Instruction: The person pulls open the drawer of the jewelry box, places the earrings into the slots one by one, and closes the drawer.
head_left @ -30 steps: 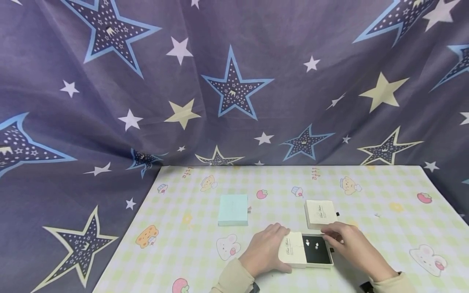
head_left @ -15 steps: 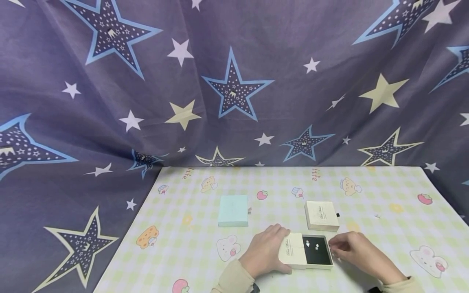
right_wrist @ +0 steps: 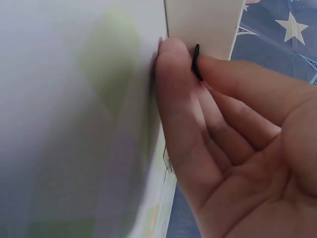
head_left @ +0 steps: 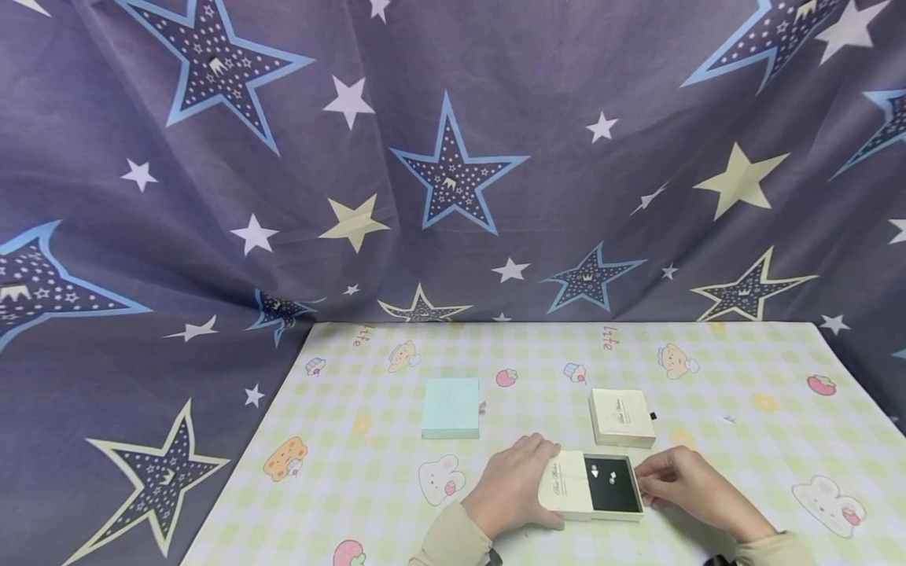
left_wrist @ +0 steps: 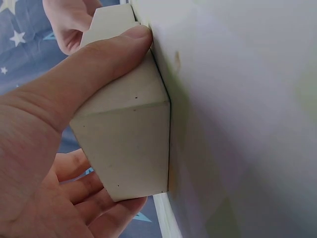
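Starry purple curtain (head_left: 396, 251) hangs behind a table whose checked tablecloth (head_left: 534, 424) is printed with bears, rabbits and strawberries. Near the front, right of centre, a cream box (head_left: 570, 487) lies flat on the cloth, its drawer (head_left: 614, 501) pulled partway out to the right. Two small white trinkets (head_left: 612, 476) sit on the drawer's black lining, toward its far side. At the left end, the left hand (head_left: 514, 483) grips the box, thumb along its near side and fingers at the far side. At the drawer's right end, the right hand (head_left: 683, 481) pinches a short black tab (right_wrist: 197, 62) between thumb and finger. Just beyond lies another cream box (head_left: 623, 417); farther left, a pale blue box (head_left: 451, 407).
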A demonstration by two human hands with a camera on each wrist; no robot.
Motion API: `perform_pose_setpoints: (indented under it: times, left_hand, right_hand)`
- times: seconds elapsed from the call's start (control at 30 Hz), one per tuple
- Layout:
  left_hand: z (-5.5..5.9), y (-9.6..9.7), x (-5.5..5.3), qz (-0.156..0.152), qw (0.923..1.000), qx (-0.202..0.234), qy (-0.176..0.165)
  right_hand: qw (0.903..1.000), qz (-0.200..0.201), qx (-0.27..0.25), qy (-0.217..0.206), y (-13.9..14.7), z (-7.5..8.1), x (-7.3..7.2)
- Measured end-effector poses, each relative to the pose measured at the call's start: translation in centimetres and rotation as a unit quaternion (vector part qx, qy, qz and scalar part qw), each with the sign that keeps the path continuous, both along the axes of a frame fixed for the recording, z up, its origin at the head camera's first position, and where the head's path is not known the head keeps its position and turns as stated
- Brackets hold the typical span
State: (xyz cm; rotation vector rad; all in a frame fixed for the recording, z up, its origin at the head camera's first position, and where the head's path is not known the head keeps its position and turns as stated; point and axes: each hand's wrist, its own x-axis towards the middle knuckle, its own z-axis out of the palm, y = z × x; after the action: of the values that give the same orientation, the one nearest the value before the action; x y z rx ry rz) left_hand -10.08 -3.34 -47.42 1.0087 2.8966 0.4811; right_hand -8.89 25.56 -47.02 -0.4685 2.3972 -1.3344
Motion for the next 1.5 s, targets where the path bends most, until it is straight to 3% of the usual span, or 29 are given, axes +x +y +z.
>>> perform_pose_setpoints:
  times: [0.57,1.27,1.5]
  left_hand:
    - [0.2,-0.1,-0.1,-0.003,1.0000,0.000,0.010]
    - [0.2,0.0,0.0,-0.003,0.9998,-0.007,0.016]
    - [0.2,0.0,0.1,-0.001,0.9999,-0.016,0.003]
  right_hand:
    - [0.9985,0.022,0.000,0.051,-1.0,0.0,-0.1]
    - [0.9988,0.041,-0.020,0.019,-4.1,0.4,-0.8]
    - [0.9985,0.045,-0.024,0.021,-5.2,0.3,-0.9]
